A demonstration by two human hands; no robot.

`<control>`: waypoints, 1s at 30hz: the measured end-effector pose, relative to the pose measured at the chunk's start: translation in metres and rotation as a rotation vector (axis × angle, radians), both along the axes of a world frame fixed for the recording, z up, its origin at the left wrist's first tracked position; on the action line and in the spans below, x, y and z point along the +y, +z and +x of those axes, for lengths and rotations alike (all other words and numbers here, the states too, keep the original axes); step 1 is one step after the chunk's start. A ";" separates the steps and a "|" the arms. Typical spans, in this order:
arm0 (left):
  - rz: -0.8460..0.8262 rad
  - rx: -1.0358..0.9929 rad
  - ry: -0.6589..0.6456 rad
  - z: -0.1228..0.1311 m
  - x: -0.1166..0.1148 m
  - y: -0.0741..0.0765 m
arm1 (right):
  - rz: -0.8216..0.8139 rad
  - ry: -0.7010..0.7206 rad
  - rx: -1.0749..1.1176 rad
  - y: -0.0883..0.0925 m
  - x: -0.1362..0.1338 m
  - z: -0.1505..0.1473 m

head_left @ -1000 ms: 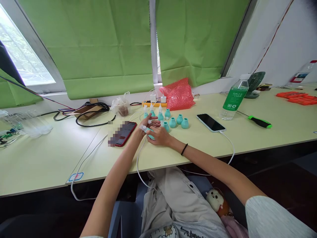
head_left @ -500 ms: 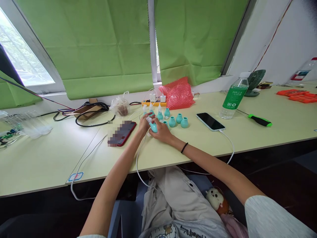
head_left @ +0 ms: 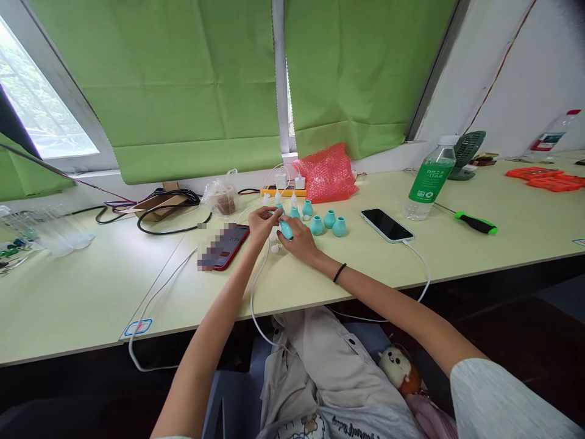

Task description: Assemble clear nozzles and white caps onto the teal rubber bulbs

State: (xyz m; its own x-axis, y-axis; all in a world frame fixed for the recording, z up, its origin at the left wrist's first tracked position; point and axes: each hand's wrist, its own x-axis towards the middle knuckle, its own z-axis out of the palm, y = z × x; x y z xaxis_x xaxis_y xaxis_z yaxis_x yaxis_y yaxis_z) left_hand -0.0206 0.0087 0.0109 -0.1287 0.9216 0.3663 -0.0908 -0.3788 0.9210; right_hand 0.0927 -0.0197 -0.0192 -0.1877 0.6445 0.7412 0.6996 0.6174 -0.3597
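Note:
A teal rubber squeeze bulb (head_left: 286,230) is tilted between my two hands, just above the table. My right hand (head_left: 301,241) is closed around its rounded body. At its narrow upper-left end, the fingers of my left hand (head_left: 262,224) are pinched and hide the tip. Behind my hands stand teal bulbs with clear, pointed nozzles, one of them a nozzled bulb (head_left: 295,207). To the right are several open-necked bulbs, among them a bare bulb (head_left: 339,227). Small whitish pieces (head_left: 275,248) lie on the table under my hands.
A red-edged phone (head_left: 231,247) lies left of my hands; a white cable (head_left: 253,292) runs beside them. Rightward are a charging phone (head_left: 387,225), a bottle with a green label (head_left: 429,180) and a screwdriver (head_left: 476,223). Behind are pink bubble wrap (head_left: 326,174) and a power strip (head_left: 292,192).
The left fingers have shifted over the bulb's narrow end, covering the clear part that showed there before. The bulb has moved slightly right. The bulbs on the table stay in place.

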 end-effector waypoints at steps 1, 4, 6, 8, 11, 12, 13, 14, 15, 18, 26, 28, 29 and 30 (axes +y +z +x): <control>-0.007 -0.009 -0.008 -0.001 0.001 0.001 | 0.001 0.007 -0.003 0.001 -0.002 0.000; -0.036 -0.044 -0.067 -0.003 0.003 0.003 | 0.021 0.051 0.029 0.004 -0.007 0.001; -0.058 -0.055 -0.129 -0.004 0.003 0.003 | 0.041 0.089 0.095 0.004 -0.006 0.001; -0.073 -0.053 -0.186 -0.004 0.003 0.002 | 0.033 0.106 0.161 0.003 -0.003 0.002; -0.080 -0.045 -0.210 -0.003 0.003 0.001 | -0.014 0.082 0.202 0.000 0.001 0.001; -0.078 -0.041 -0.199 -0.002 0.003 0.001 | -0.022 0.071 0.207 0.000 0.002 0.001; -0.072 -0.038 -0.181 -0.002 0.002 0.001 | -0.024 0.061 0.211 -0.001 0.002 0.001; -0.065 -0.035 -0.158 -0.001 0.002 0.001 | -0.024 0.051 0.213 -0.001 0.003 0.001; -0.058 -0.031 -0.134 0.000 0.002 0.001 | -0.024 0.043 0.214 -0.001 0.003 0.000; -0.044 -0.019 -0.084 0.001 0.002 0.001 | -0.026 0.026 0.214 -0.001 0.003 0.000; -0.057 -0.048 -0.160 -0.008 0.002 0.001 | -0.016 0.068 0.223 -0.003 0.005 0.000; -0.066 -0.053 -0.195 -0.011 0.003 0.001 | -0.015 0.078 0.230 -0.003 0.004 0.001; -0.069 -0.053 -0.210 -0.012 0.004 0.000 | -0.015 0.081 0.233 -0.004 0.004 0.001; -0.071 -0.051 -0.221 -0.013 0.005 0.000 | -0.014 0.085 0.236 -0.004 0.005 0.001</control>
State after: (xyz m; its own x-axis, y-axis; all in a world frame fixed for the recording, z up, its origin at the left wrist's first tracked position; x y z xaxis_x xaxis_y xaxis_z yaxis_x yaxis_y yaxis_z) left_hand -0.0338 0.0139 0.0106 0.0618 0.9528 0.2973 -0.2117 -0.2786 0.9368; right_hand 0.0940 -0.0152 -0.0232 -0.0639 0.6445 0.7619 0.5411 0.6639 -0.5162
